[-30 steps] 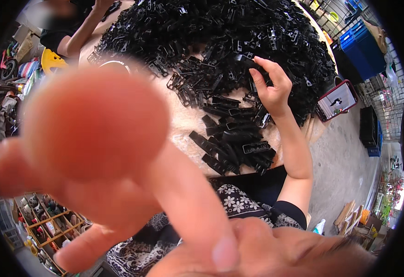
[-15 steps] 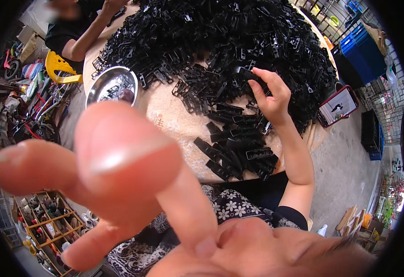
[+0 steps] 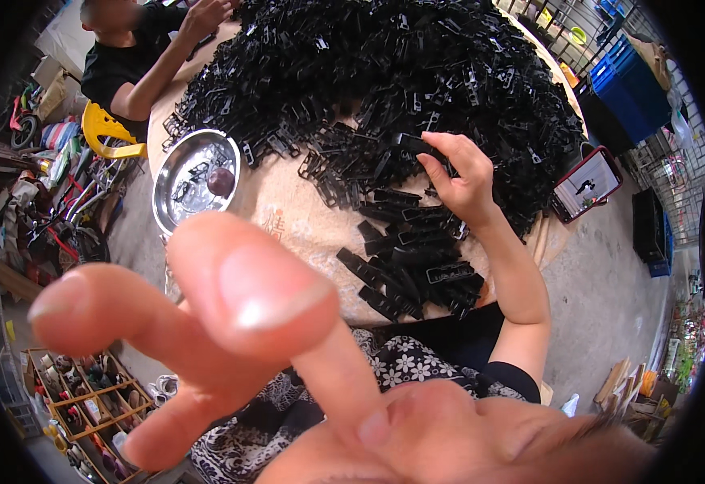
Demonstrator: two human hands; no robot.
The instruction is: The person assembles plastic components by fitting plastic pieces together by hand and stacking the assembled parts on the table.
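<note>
Raised close to the camera, my left hand (image 3: 223, 323) is open, its fingers spread and nothing between them. One of its fingers touches my face. Over the table, my right hand (image 3: 467, 181) pinches a long black clip (image 3: 410, 145) between thumb and fingertips, at the near edge of a big pile of similar black clips (image 3: 384, 73). Below that hand, several black clips (image 3: 409, 266) lie in a loose heap near the table's front edge. The exact shape of the held clip is hard to make out against the dark pile.
A steel bowl (image 3: 159, 202) with a dark purple round fruit (image 3: 221, 182) stands on the cloth-covered table (image 3: 288, 194) at left. A phone (image 3: 588, 185) leans at the right edge. Across the table sits a person (image 3: 114, 77) beside a yellow chair (image 3: 109, 133).
My right hand has moved slightly left and down with the clip. My left hand has shifted a little right and down in view, uncovering the fruit in the bowl.
</note>
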